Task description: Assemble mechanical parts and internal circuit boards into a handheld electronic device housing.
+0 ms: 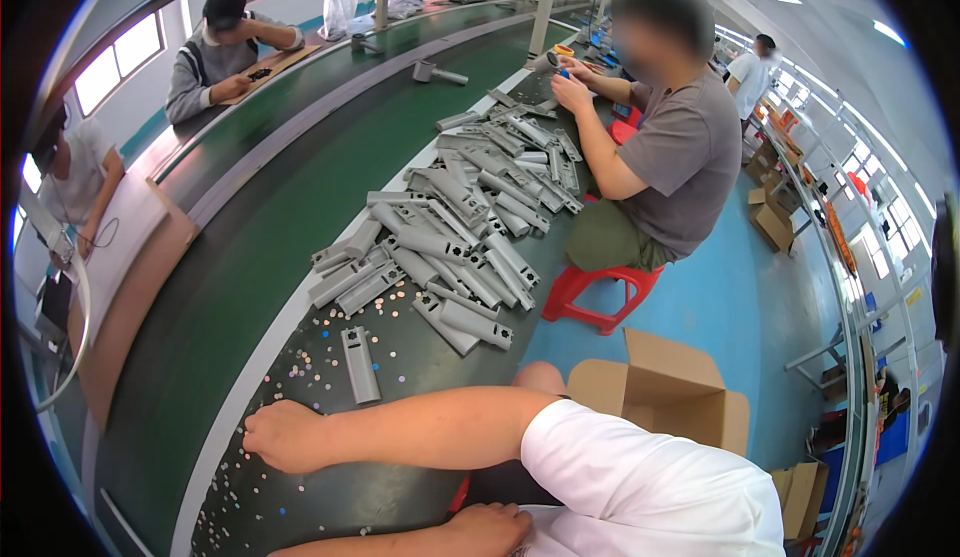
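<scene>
My right hand [285,437] reaches over the dark tabletop, fingers curled down and closed. Small round discs [297,371], white, tan and a few blue, lie scattered around it; whatever it pinches is hidden. Low in the picture, my left hand [490,528] rests by my white shirt, its fingers bent inward and the palm out of sight. One grey plastic tube-like housing [360,365] with cut-outs in its end lies just beyond my right hand. Past it spreads a large pile of similar grey housings [450,242].
A green conveyor belt [300,192] runs along the table's left side. Ahead on the right, a co-worker [680,147] sits on a red stool [605,292], handling a part. An open cardboard box [660,397] stands beside me. Other people sit across the belt.
</scene>
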`<state>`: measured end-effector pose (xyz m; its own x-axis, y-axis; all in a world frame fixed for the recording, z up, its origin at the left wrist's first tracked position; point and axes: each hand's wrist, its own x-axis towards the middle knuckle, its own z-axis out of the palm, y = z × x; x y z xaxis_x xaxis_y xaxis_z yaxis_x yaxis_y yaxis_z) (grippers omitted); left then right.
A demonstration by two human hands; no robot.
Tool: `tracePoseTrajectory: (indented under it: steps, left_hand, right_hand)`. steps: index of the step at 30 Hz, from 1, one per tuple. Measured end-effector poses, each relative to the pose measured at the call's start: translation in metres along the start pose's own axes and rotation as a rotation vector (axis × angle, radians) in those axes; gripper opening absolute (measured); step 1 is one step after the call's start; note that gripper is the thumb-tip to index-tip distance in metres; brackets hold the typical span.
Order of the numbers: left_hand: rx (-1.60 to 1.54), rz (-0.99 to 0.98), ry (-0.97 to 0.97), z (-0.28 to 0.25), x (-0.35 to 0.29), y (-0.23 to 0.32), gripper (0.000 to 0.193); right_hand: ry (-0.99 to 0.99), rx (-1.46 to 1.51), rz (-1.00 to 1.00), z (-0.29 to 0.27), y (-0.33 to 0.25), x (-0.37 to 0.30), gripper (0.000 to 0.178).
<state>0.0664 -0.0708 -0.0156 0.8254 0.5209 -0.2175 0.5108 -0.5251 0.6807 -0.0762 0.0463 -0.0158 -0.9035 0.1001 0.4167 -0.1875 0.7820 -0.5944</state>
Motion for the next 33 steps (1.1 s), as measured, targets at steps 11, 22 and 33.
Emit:
tracePoseTrajectory:
  steps: [11, 22, 33]
  left_hand:
    - [-0.017, -0.012, -0.007, 0.0012, 0.0001, -0.0018, 0.030]
    - [-0.017, -0.026, -0.016, 0.0002, 0.0007, -0.0001, 0.031]
    - [-0.017, -0.026, -0.031, 0.0012, 0.0011, -0.0012, 0.031]
  right_hand:
    - [0.000, 0.016, 0.006, -0.0001, -0.0005, 0.0013, 0.010]
    - [0.030, 0.003, -0.024, 0.0053, 0.0019, 0.0003, 0.006]
    - [0.019, 0.013, -0.012, 0.0031, 0.0001, 0.0007, 0.007]
